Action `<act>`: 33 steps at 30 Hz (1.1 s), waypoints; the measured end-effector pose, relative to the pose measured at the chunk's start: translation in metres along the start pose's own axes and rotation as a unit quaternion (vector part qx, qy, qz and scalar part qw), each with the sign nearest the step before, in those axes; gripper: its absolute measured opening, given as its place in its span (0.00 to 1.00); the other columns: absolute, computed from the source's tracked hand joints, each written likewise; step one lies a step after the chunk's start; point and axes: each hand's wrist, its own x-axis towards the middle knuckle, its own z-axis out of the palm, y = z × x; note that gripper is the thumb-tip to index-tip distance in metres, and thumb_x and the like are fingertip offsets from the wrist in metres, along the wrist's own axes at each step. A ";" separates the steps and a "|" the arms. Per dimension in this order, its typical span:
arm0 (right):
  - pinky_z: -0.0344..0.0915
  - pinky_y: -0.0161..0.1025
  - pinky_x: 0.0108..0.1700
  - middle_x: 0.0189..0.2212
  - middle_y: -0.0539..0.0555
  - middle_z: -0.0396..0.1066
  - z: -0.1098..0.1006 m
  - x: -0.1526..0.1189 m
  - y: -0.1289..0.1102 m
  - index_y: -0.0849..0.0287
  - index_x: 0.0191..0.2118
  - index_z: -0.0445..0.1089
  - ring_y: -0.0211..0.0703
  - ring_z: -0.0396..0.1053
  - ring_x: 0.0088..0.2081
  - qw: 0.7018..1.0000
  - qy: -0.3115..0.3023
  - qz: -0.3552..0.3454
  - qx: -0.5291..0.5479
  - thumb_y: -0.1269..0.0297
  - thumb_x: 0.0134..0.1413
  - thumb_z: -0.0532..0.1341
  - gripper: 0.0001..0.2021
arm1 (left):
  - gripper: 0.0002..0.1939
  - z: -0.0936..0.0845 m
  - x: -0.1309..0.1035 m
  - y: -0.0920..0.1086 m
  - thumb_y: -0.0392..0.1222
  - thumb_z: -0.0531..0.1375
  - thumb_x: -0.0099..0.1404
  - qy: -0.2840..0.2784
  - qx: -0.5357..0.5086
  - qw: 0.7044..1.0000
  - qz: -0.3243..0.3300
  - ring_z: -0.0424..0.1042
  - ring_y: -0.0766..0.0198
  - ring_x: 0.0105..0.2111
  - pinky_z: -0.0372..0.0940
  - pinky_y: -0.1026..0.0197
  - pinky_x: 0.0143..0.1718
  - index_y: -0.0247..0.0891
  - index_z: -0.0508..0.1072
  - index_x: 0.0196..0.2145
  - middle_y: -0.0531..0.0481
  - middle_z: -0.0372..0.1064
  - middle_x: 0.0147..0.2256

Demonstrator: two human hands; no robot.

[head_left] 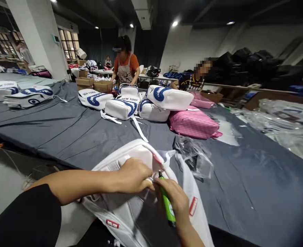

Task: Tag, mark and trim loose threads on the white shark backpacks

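Presently, the white backpack (143, 154) sits at the near edge of the table (244, 188), below both hands, its straps toward the wearer
- Left hand (133, 175): fingers narrow, closed on a small light part of the white backpack; the exact part gripped cannot be told
- Right hand (176, 197): fingers wrapped round a green tool (168, 204), its black tip pointing up and away from the wearer, beside the left fingertips
- Red labels: one (112, 224) on the left strap, one (193, 206) on the right strap; wording not legible
- Table: covered with dark grey cloth, creased in places
- Clear plastic wrap (199, 159): crumpled, on the table just beyond the white backpack, to its right
- Pink bag (194, 123): lying on the table farther back, behind the plastic wrap
- White bags with blue print (122, 108): grouped left of the pink bag, one resting on another; "NEW YORK" legible on two
- Two more white bags (30, 96): side by side at the far left
- Person in an orange top (127, 67): across the table, checked apron worn, near cardboard boxes (102, 85)
- Person in a black top (195, 80): behind the pink items
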 end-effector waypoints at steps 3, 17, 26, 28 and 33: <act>0.72 0.44 0.36 0.36 0.53 0.76 0.020 -0.021 0.018 0.52 0.49 0.70 0.47 0.76 0.36 0.998 -0.003 0.058 -0.002 0.75 0.60 0.55 0.15 | 0.08 0.013 0.016 -0.026 0.41 0.58 0.69 0.009 0.000 0.999 0.040 0.75 0.58 0.43 0.65 0.58 0.42 0.37 0.75 0.41 0.47 0.77 0.39; 0.74 0.45 0.43 0.40 0.57 0.75 0.048 -0.027 -0.019 0.56 0.50 0.69 0.49 0.76 0.41 0.991 -0.013 0.123 0.045 0.74 0.60 0.59 0.14 | 0.48 0.048 0.089 -0.067 0.55 0.65 0.59 -0.045 0.115 0.987 0.106 0.54 0.42 0.63 0.53 0.42 0.60 0.34 0.49 0.69 0.33 0.57 0.63; 0.73 0.45 0.43 0.37 0.56 0.75 0.051 -0.026 -0.024 0.57 0.46 0.70 0.47 0.74 0.39 0.985 0.016 0.159 0.068 0.74 0.57 0.62 0.12 | 0.60 0.053 0.082 -0.048 0.50 0.71 0.52 -0.060 0.178 0.979 0.073 0.55 0.39 0.63 0.54 0.43 0.58 0.35 0.39 0.71 0.29 0.49 0.67; 0.73 0.44 0.45 0.38 0.57 0.76 0.046 -0.028 -0.025 0.58 0.46 0.70 0.47 0.75 0.41 0.982 -0.005 0.169 0.082 0.72 0.58 0.62 0.10 | 0.56 0.055 0.083 -0.047 0.50 0.69 0.55 -0.058 0.168 0.982 0.069 0.59 0.41 0.59 0.56 0.47 0.55 0.32 0.42 0.70 0.30 0.54 0.64; 0.71 0.44 0.47 0.43 0.57 0.76 0.028 -0.026 0.001 0.57 0.53 0.67 0.47 0.75 0.44 0.970 0.043 0.235 -0.049 0.66 0.61 0.62 0.15 | 0.46 0.056 0.083 -0.050 0.50 0.65 0.60 -0.069 0.182 0.977 0.088 0.57 0.42 0.60 0.55 0.48 0.56 0.29 0.49 0.67 0.33 0.53 0.65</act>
